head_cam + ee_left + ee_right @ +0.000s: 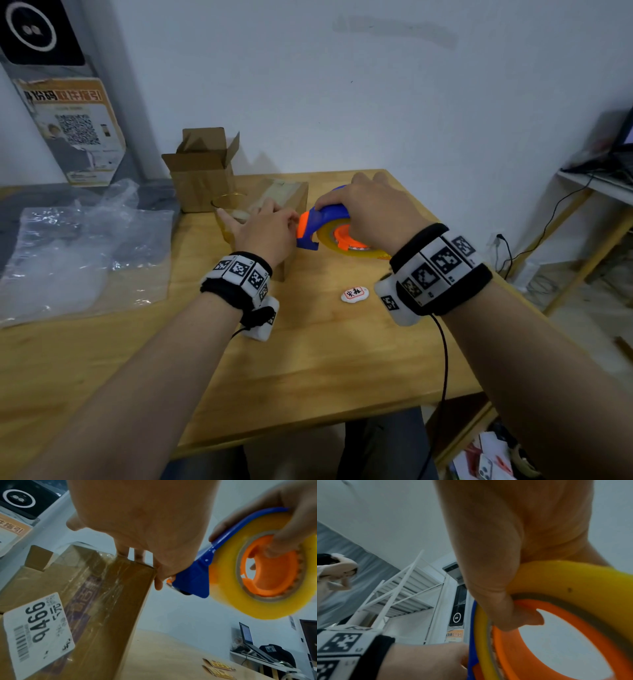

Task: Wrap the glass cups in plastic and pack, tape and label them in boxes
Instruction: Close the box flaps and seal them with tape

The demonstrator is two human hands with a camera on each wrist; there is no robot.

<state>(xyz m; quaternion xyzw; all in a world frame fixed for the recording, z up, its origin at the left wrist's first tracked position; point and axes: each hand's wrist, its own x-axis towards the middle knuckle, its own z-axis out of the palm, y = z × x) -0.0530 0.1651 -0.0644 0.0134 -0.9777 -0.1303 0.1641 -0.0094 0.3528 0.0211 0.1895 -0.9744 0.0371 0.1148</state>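
A closed cardboard box (291,193) (111,601) stands on the wooden table (308,359), with clear tape down its side and a white shipping label (39,626). My left hand (263,229) (145,520) rests on the box top with its fingers stretched over the far edge. My right hand (370,205) (505,547) grips a blue and orange tape dispenser (323,214) (193,582) carrying a yellow tape roll (257,608) (573,577). The dispenser's front end touches my left hand at the box's right top edge. An unwrapped glass cup (227,205) stands just left of the box.
An open cardboard box (202,178) stands behind the cup against the wall. Crumpled clear plastic sheet (75,246) covers the table's left side. A small white tag (354,294) lies near my right wrist, yellow stickers (217,664) further right. A shelf (599,185) stands off to the right.
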